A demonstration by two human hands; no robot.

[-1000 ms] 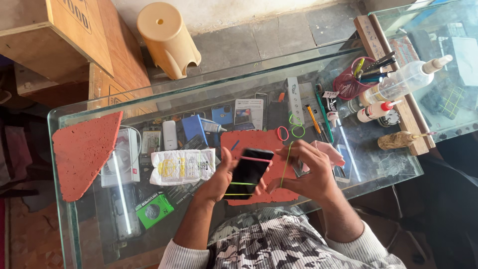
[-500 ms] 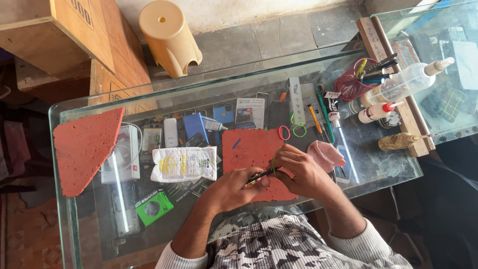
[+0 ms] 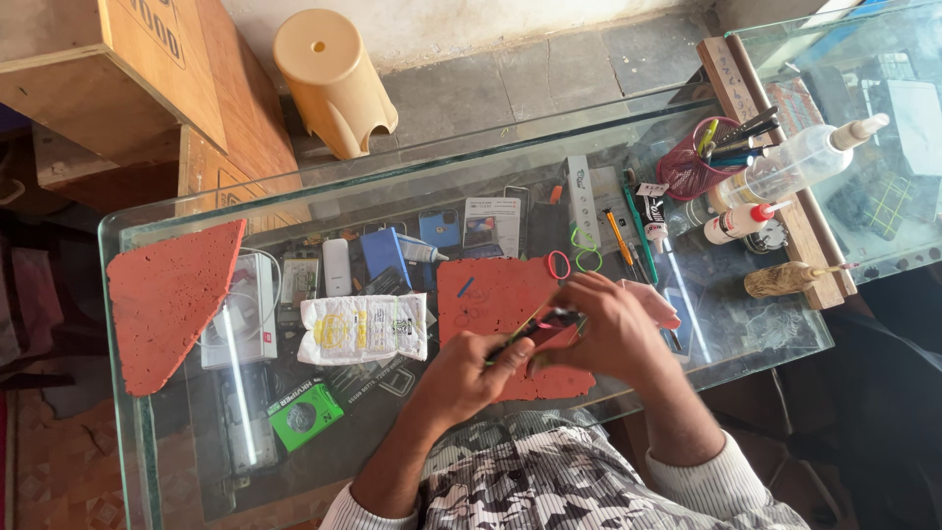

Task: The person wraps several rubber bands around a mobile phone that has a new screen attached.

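Your left hand (image 3: pixel 469 371) and right hand (image 3: pixel 606 329) both pinch a dark phone (image 3: pixel 535 329) edge-on, fingers closed, above the red mat (image 3: pixel 491 294).

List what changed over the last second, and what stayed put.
The phone was turned from screen-up to edge-on, gripped between the left hand and right hand over the red mat. The white packet, the triangular red mat and the bottles stayed put.
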